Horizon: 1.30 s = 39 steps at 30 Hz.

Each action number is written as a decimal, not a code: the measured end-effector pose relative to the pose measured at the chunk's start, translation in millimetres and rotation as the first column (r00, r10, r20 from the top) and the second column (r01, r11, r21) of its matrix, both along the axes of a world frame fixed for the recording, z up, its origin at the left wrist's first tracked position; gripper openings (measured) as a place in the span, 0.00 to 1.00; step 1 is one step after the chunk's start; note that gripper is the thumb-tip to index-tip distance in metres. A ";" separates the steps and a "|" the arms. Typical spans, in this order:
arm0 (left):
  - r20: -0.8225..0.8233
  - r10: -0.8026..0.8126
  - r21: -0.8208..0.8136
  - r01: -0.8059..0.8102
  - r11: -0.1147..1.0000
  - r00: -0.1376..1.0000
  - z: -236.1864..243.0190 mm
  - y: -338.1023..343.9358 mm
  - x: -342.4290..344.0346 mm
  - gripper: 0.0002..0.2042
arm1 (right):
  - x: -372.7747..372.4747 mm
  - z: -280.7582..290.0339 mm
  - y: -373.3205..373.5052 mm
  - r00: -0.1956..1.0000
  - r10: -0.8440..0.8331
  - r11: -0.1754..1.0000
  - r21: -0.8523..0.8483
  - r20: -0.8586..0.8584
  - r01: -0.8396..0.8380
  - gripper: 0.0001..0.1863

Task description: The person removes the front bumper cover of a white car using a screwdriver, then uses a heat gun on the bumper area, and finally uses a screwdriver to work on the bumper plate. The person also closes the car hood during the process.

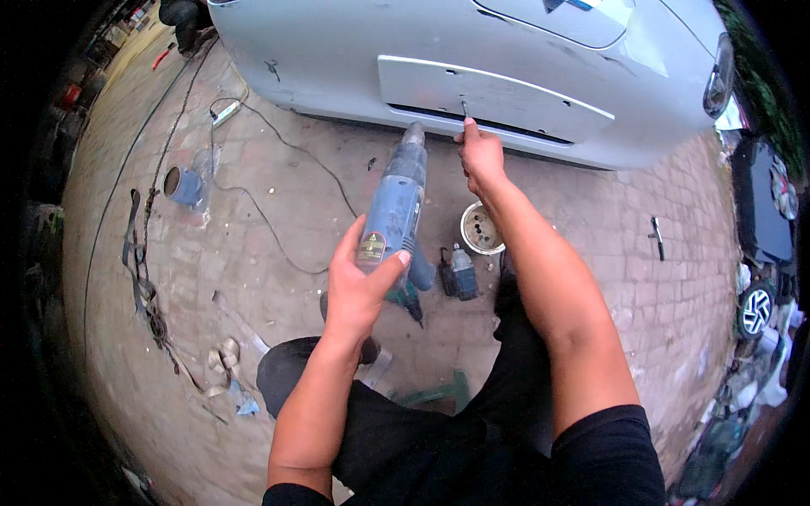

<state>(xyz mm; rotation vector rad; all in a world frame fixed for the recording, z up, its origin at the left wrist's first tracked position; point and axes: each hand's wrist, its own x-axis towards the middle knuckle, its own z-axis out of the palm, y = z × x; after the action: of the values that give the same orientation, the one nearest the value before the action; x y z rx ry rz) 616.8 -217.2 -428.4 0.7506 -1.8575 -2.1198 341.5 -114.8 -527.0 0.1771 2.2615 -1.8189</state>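
My left hand [356, 285] is wrapped round a blue heat gun [396, 202], its metal nozzle pointing up toward the lower edge of a silver car bumper [329, 63]. A small gap separates the nozzle from the bumper. In my right hand [483, 160] is a thin metal rod-like tool [465, 110], gripped between closed fingers. Its tip reaches the flat number-plate recess [523, 101], near a small hole; whether it touches is too small to tell. Scuffs and dark marks show on the bumper. Below the recess runs a dark slot [506, 126].
Between my legs stand a cordless power tool [461, 274] and a white-rimmed round container [467, 228]. A cable [329, 173] trails left to a power strip [225, 114]. A blue can [186, 187] and straps [135, 261] lie left, a ratchet-like tool [659, 239] right.
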 end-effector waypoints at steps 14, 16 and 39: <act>-0.021 0.020 0.044 -0.019 0.999 1.000 17.3 -10.1 8.0 0.35 | 14.2 1.9 -28.2 0.997 -0.066 0.995 -0.073 0.044 0.069 0.26; -0.028 0.019 0.070 -0.017 0.997 0.999 14.5 -12.1 7.2 0.35 | 14.7 8.0 -33.5 0.997 -0.049 0.993 -0.106 0.059 0.055 0.26; -0.008 0.010 0.054 -0.009 0.999 1.000 19.4 -7.6 14.7 0.37 | 14.5 19.3 -28.7 0.990 -0.033 0.982 -0.178 0.136 0.057 0.27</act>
<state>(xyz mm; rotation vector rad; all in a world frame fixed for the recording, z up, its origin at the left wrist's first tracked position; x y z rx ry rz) 631.5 -224.8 -409.0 0.7594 -1.7957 -2.1719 356.0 -143.5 -507.7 0.3089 2.0058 -1.9625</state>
